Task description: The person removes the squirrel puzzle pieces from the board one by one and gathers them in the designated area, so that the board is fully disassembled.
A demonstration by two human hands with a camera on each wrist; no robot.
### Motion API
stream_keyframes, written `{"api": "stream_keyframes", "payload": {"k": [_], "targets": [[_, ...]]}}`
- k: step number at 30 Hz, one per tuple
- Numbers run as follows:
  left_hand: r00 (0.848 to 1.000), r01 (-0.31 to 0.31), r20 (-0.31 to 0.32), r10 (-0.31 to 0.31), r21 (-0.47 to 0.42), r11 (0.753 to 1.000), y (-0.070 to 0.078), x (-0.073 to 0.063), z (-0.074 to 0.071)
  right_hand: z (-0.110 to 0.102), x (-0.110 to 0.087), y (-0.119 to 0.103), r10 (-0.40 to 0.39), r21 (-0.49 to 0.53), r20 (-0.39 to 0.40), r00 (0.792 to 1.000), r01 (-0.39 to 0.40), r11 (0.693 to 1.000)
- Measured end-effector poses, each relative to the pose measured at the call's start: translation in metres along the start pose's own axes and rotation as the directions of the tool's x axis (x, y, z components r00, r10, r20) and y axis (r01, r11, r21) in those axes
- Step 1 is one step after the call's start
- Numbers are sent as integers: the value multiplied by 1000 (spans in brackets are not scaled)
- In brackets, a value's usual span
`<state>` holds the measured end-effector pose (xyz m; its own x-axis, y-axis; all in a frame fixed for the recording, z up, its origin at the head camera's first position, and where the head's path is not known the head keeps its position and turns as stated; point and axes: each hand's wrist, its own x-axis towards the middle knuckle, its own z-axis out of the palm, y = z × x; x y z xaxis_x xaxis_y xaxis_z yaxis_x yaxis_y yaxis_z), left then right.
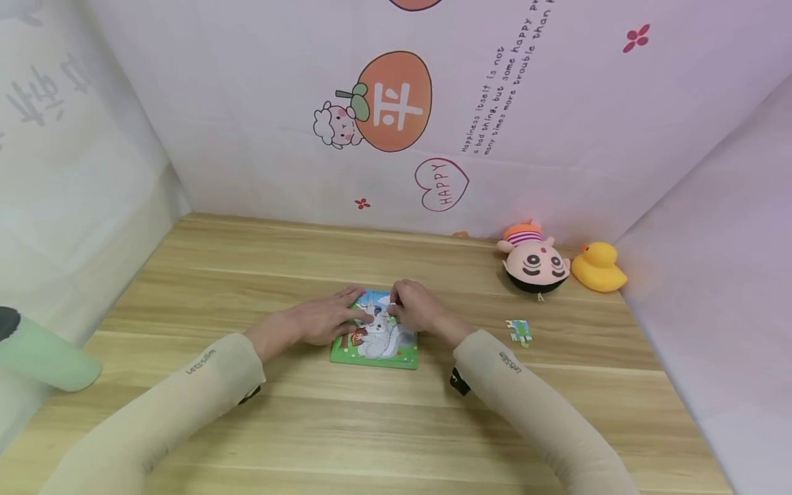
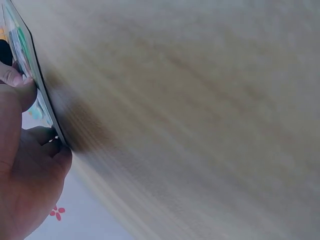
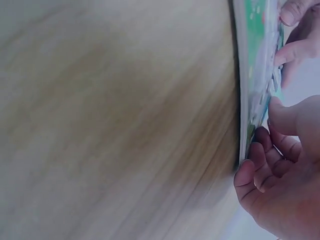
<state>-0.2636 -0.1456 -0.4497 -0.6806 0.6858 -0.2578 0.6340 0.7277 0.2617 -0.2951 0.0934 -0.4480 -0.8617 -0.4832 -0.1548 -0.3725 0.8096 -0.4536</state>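
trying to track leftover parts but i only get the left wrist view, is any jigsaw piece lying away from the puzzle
Observer: Yes, in the head view at least one loose jigsaw piece lies on the wood-grain table, right of the jigsaw puzzle.
Operator: ok, anything behind that loose bit
Observer: A yellow toy duck sits beside a doll in a striped top, near the back wall.
Operator: i see the puzzle nearly edge on, what's pictured
Observer: A pale grey cartoon animal, above a green strip along the near edge.
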Motion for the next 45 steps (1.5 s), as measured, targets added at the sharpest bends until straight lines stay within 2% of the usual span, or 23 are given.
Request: {"api": "stream_keyframes", "payload": {"k": [6,10,13,17,22,26,29,31,37,42,45], "targets": [[1000,-12,0,12,3,1000,1,0,1,-2,-2,5,-10,122,-21,1000,13,992],[1000,-19,-7,19,1,1000,0,1,1,-5,-4,10,-47,227,-87,995,65,972],[1000,-20,-11,20,-13,1000,0,1,1,-14,-9,13,-34,284,-135,990,72,956],[1000,1,-18,-2,-68,998,0,2,1,-31,-21,23,-2,309,-212,977,69,948],[998,53,-26,-58,-160,986,0,5,2,-51,-41,49,38,337,-285,958,63,939],[998,51,-23,-56,-171,984,-1,5,1,-65,-59,71,88,230,-310,947,-15,973],[999,40,-20,-44,-165,985,-1,5,1,-75,-73,87,111,129,-295,949,-75,989],[999,38,-14,-41,-152,988,-2,4,0,-79,-81,96,117,103,-264,957,-93,990],[999,46,-3,-47,-155,987,-3,3,-1,-78,-100,116,141,90,-168,976,-128,988],[999,39,-12,-42,-156,987,-3,4,-2,-69,-111,122,177,104,-101,979,-167,980],[999,38,-10,-39,-143,989,-3,4,-1,-63,-116,124,158,76,-87,984,-151,986]]}}
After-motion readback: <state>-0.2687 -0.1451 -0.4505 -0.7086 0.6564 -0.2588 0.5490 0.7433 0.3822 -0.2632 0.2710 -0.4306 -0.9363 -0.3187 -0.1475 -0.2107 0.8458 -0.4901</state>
